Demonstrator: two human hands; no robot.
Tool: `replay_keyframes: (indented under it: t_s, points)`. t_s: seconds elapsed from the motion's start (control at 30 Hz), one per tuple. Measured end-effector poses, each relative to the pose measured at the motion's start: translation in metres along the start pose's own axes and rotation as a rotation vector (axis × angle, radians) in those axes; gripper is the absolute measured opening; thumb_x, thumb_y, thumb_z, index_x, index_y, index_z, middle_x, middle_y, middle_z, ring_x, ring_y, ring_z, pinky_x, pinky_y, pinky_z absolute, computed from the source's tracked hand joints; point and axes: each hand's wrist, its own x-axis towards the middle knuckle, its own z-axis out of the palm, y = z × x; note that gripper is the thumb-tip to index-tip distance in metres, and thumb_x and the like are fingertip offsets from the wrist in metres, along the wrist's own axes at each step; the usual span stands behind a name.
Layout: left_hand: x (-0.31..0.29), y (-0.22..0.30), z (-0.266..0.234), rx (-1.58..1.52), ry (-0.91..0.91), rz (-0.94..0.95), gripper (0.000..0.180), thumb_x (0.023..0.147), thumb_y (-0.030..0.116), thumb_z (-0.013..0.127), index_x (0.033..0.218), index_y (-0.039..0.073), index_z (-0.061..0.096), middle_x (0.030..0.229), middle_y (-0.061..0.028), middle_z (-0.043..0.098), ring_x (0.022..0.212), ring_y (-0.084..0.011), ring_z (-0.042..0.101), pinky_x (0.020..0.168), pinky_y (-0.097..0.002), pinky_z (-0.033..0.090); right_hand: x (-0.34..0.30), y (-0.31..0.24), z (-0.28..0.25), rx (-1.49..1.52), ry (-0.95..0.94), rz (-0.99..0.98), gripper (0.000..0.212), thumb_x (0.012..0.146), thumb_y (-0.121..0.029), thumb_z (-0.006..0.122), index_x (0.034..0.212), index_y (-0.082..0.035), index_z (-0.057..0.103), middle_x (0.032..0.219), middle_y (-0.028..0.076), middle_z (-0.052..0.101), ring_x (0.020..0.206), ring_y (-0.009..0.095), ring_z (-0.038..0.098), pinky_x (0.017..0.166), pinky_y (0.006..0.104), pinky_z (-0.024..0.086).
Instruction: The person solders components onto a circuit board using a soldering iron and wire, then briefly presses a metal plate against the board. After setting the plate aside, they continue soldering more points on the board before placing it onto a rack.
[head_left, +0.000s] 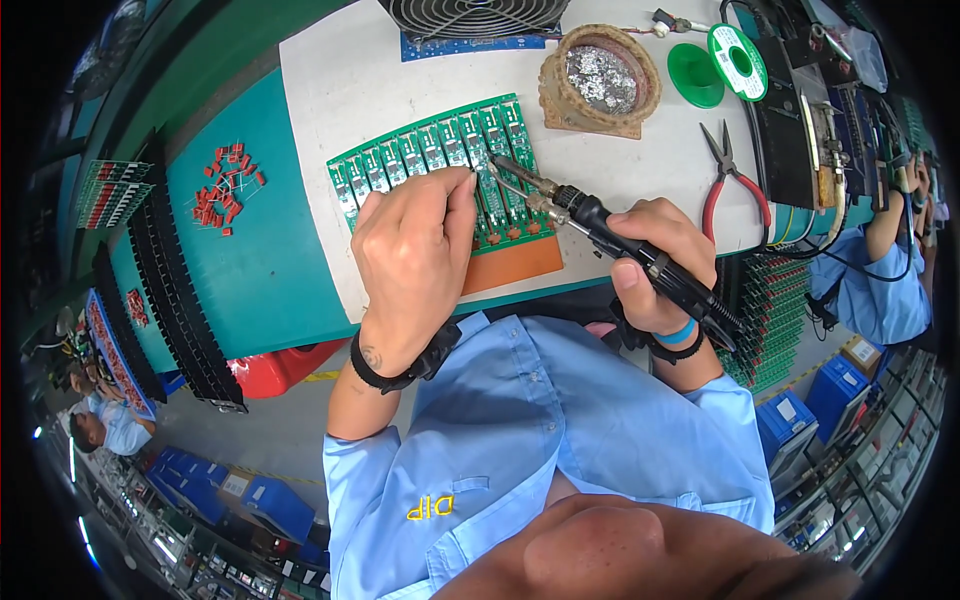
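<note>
At the left of the frame I see red components (pixel 225 187) scattered on the teal tabletop (pixel 270 270). At centre, my left hand (pixel 415 250) rests on the green circuit board panel (pixel 440 160), fingers pinched together, probably on thin solder wire, though I cannot tell. To the right, my right hand (pixel 655 265) is clamped around the black soldering iron (pixel 600 225), its tip touching the board. Red-handled pliers (pixel 735 185) lie at upper right.

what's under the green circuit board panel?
An orange-brown mat shows below the green circuit board panel, on the white table top. The left hand covers the panel's near-left part.
</note>
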Motion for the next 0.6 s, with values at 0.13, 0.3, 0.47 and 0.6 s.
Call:
replay_keyframes:
  t_s: [0.13,0.3,0.47,0.6]
  points:
    - [0.0,0.0,0.001,0.008,0.007,0.007,0.01,0.084,0.003,0.077,0.09,0.006,0.07,0.078,-0.0061,0.072,0.064,-0.0219,0.066,0.06,-0.0337,0.041,-0.001,-0.002,-0.001,0.0,-0.002,0.01,0.036,0.088,-0.025,0.072,0.105,0.006,0.067,0.087,0.02,0.068,0.073,0.026,0.064,0.066,0.0339,0.051]
    - [-0.003,0.003,-0.002,-0.013,-0.003,-0.015,0.009,0.085,0.002,0.076,0.089,0.006,0.07,0.08,-0.0067,0.07,0.065,-0.0236,0.063,0.061,-0.0347,0.042,-0.001,0.0,-0.001,-0.001,0.004,-0.016,0.036,0.088,-0.025,0.072,0.105,0.006,0.067,0.087,0.02,0.068,0.073,0.026,0.064,0.065,0.0339,0.051]
    - [-0.007,0.006,-0.008,-0.056,0.021,0.075,0.014,0.081,-0.001,0.075,0.09,0.006,0.068,0.094,-0.0095,0.067,0.076,-0.0279,0.058,0.066,-0.0378,0.044,0.0,0.002,-0.001,-0.016,0.03,-0.009,0.038,0.089,-0.028,0.072,0.104,0.006,0.067,0.088,0.019,0.068,0.073,0.025,0.063,0.067,0.0334,0.05]
    - [-0.019,0.009,-0.017,-0.05,-0.005,0.115,0.02,0.078,-0.003,0.072,0.095,0.005,0.066,0.102,-0.0112,0.064,0.087,-0.0317,0.057,0.075,-0.0416,0.047,-0.005,-0.001,-0.008,0.018,0.089,-0.054,0.043,0.092,-0.034,0.068,0.107,0.006,0.066,0.085,0.015,0.063,0.072,0.021,0.058,0.067,0.033,0.048]
